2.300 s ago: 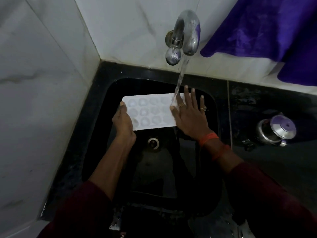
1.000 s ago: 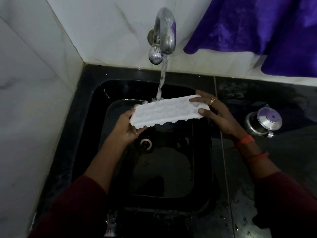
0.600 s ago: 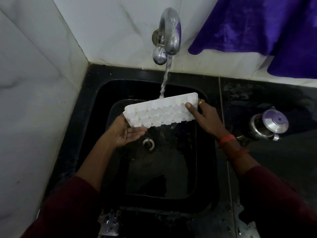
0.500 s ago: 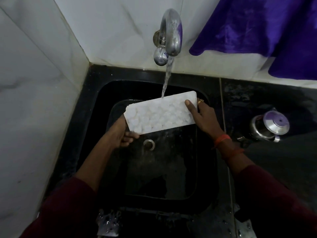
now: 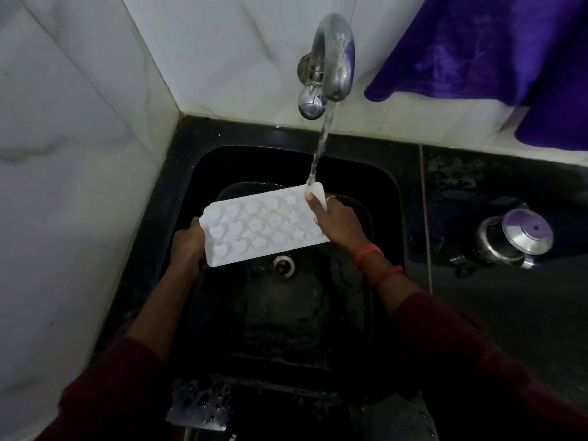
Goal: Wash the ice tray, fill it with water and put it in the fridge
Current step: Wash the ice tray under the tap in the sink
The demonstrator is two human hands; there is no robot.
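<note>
**Head view.** The tray point(image 5: 264, 226), white, with its heart-, flower- and star-shaped cavities facing up, was held over the sink point(image 5: 191, 173), above the drain point(image 5: 281, 265), and was tilted with its right end higher. The left hand point(image 5: 187, 243) clasped the tray's left end, its fingers hidden under the tray. The right hand point(image 5: 337, 222) grasped the right end, with the thumb laid on the upper face and the fingers behind. The tap point(image 5: 332, 58), mounted on the wall behind the sink, was running. Its stream point(image 5: 321, 148) struck the tray's far right corner, just beside the thumb. A lidded steel pot point(image 5: 512, 240) stood on the counter right of the sink. A purple cloth point(image 5: 477, 49) hung on the wall above and right of the sink.
</note>
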